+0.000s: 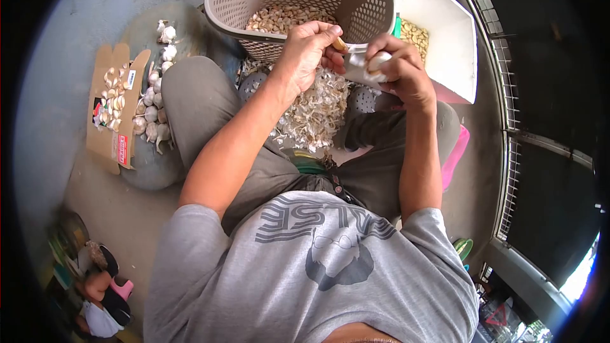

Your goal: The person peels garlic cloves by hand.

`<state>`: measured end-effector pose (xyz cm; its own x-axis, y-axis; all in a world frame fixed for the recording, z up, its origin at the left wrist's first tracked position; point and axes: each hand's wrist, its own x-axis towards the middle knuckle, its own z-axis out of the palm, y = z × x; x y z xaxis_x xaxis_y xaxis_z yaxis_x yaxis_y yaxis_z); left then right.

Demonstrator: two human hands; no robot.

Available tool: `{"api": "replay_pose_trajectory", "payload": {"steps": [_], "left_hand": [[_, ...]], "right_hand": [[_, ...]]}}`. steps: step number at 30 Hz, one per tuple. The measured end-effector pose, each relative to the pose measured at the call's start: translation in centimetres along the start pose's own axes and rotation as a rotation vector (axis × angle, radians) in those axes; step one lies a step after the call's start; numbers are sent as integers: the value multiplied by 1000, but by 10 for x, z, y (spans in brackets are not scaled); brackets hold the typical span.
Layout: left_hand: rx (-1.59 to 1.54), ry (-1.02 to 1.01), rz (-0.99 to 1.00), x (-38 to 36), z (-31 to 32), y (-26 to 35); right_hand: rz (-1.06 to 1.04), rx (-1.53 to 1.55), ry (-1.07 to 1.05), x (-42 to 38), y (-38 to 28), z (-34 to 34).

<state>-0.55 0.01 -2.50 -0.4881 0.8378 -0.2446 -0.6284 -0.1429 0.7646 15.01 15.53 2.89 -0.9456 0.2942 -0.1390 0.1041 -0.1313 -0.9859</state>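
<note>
My left hand (308,51) is closed in a pinch on a yellowish-brown garlic clove (340,45), in front of the basket's near rim. Just to its right, my right hand (406,70) is wrapped round a white garlic piece (379,63), partly smeared by motion. A pale blur lies between the two hands, too indistinct to name. Below them a heap of garlic skins (314,111) lies between my legs. The grey-brown perforated basket (222,0) behind holds many unpeeled cloves (289,18).
A white box (454,44) at right holds peeled cloves (414,39). At left, whole garlic bulbs (151,113) lie beside a cardboard piece (101,143) bearing loose cloves (114,98). Another person (101,305) is at the lower left. A metal grille (508,171) stands at right.
</note>
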Motion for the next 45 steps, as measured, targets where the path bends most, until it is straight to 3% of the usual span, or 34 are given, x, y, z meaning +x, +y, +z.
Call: {"api": "replay_pose_trajectory", "payload": {"steps": [4, 7, 11, 15, 20, 26, 31, 33, 34, 39, 41, 45], "left_hand": [[138, 123, 99, 14, -4, 1], [-15, 218, 105, 26, -10, 5], [189, 170, 91, 18, 0, 8], [487, -48, 178, -3, 14, 5], [431, -45, 293, -5, 21, -8], [302, 14, 226, -1, 16, -14], [260, 142, 253, 13, 8, -29], [178, 124, 163, 12, 4, -23], [96, 135, 133, 13, 3, -21], [-103, 167, 48, 6, 9, -1], [-167, 163, 10, 8, 3, 1], [-105, 126, -5, 9, -4, 4]], "right_hand": [[184, -279, -329, 0, -5, 0], [169, -286, -119, 1, -13, 14], [107, -48, 120, 8, -1, 12], [75, -98, 260, 12, 6, 15], [10, -282, 308, 22, 20, 19], [-201, -680, 365, 27, 28, 28], [-265, -701, 373, 24, 24, 47], [-331, -615, 351, 23, 26, 53], [-378, -832, 314, 20, 27, 58], [-243, -419, 223, 24, 19, 50], [-15, -126, 191, 15, 9, 37], [36, -7, 165, 12, 1, 25]]}}
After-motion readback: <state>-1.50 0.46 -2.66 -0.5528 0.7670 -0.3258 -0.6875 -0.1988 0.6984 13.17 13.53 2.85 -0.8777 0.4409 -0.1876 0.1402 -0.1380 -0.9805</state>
